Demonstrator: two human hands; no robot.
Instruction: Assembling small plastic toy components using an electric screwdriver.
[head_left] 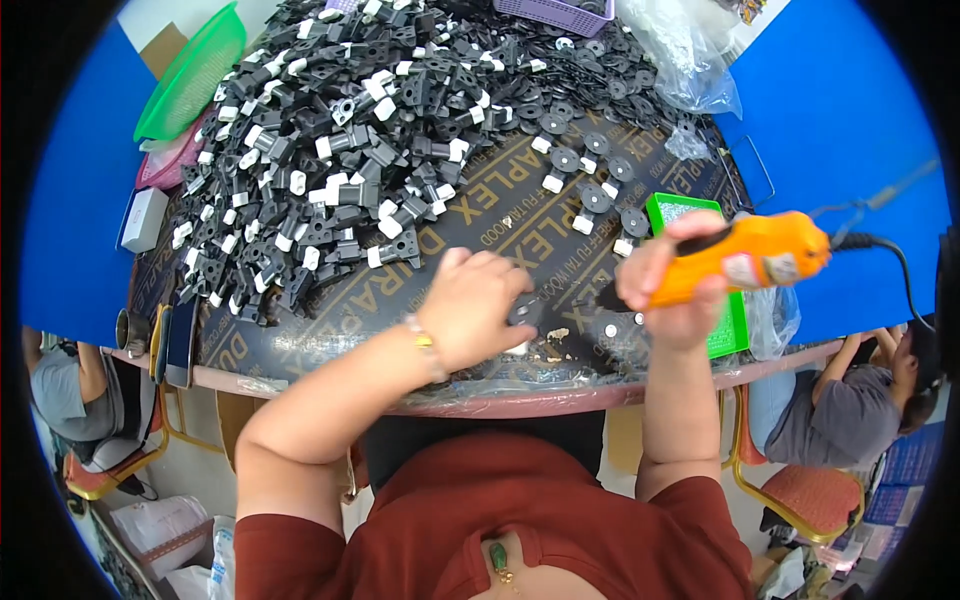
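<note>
My right hand (678,268) is wrapped round an orange electric screwdriver (745,258), its cord running off to the right. The driver lies tilted, with its dark nose toward the middle of the table. My left hand (478,308) rests low over the table, its fingers curled round a small black plastic part (526,308), mostly hidden and somewhat blurred. A white bit of the part shows under the thumb. Beyond my hands lie several black pieces with round discs and white ends (598,197), set out in rows.
A big heap of black parts with white ends (330,150) covers the left and far table. Black discs (610,75) pile up at the back. A green tray (735,325) holding small metal bits stands behind my right hand. A green basket (195,75) leans at the far left.
</note>
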